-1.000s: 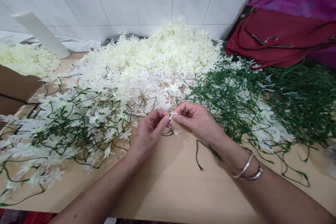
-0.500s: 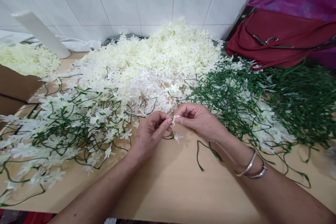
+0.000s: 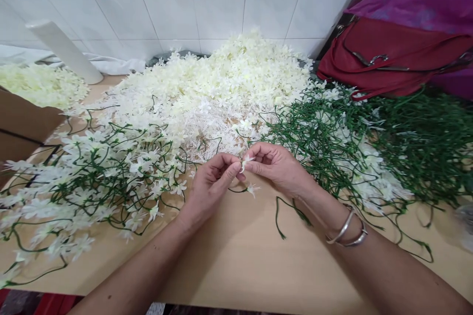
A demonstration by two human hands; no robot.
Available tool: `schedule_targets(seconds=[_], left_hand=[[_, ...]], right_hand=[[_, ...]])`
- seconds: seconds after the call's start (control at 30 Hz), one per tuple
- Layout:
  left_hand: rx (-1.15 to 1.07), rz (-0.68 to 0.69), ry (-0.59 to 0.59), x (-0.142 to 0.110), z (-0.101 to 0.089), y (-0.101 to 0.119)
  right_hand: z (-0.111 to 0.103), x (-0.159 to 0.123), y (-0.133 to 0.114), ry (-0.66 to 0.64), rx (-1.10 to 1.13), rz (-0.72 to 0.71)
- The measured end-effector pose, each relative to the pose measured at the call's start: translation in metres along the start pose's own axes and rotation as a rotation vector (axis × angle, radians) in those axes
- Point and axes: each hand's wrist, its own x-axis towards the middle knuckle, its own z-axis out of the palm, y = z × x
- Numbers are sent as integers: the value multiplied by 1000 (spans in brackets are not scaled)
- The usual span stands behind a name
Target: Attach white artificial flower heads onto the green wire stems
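Note:
My left hand (image 3: 218,177) and my right hand (image 3: 275,165) meet at the middle of the table, fingertips pinched close together. Between them is a small white artificial flower (image 3: 245,162), gripped by both thumbs and forefingers. Below the left fingertips, a green stem ending in another white flower (image 3: 253,189) sticks out; whether it is held or lying on the table I cannot tell. Loose green stems (image 3: 281,216) lie just under my right wrist. The fingers hide the base of the pinched flower.
Finished-looking flowers on stems (image 3: 111,172) spread at left. Behind, loose cream petals (image 3: 236,69) are heaped against the tiled wall (image 3: 218,0). Green stems (image 3: 417,142) pile at right, below a red handbag (image 3: 391,56). A white roll (image 3: 66,51) leans near a brown box (image 3: 25,128).
Both hands stay pinched at nearly the same spot. The flower between them has turned slightly and shows more of its petals. The whole view has shifted a little.

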Motion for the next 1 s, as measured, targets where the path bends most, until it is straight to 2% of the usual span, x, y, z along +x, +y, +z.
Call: schedule_targets(seconds=[0.1,0.2,0.27,0.37,0.43,0.53,0.63,0.7,0.8,0.9,1.0], left_hand=[[-248,66,182,8,-15,11],[-330,155,340,15,-31,13],[-378,72,311,17,-31,10],[-439,-147,166,15,-19,6],[-420,-174,126,13,-10,4],[-231,-33,146,10,-4,2],[115,134,151,9,-3,-2],[350,249,132,9,-3,-7],[594,375,105,11,-2,-12],[729,384,88,13,1,-15],[873,441,21,16,2,-18]], right_hand=[[0,-1,-1,92,103,-68],[-4,-2,-1,185,77,-139],[-6,-1,1,224,9,-152],[-7,0,4,267,-150,-152],[-6,0,6,278,-273,-176],[-6,0,8,244,-519,-233],[-6,-1,8,195,-825,-278],[-7,-3,7,201,-939,-274],[-7,-4,4,247,-943,-222],[-7,-5,2,271,-933,-183],[-7,-6,1,257,-927,-184]])
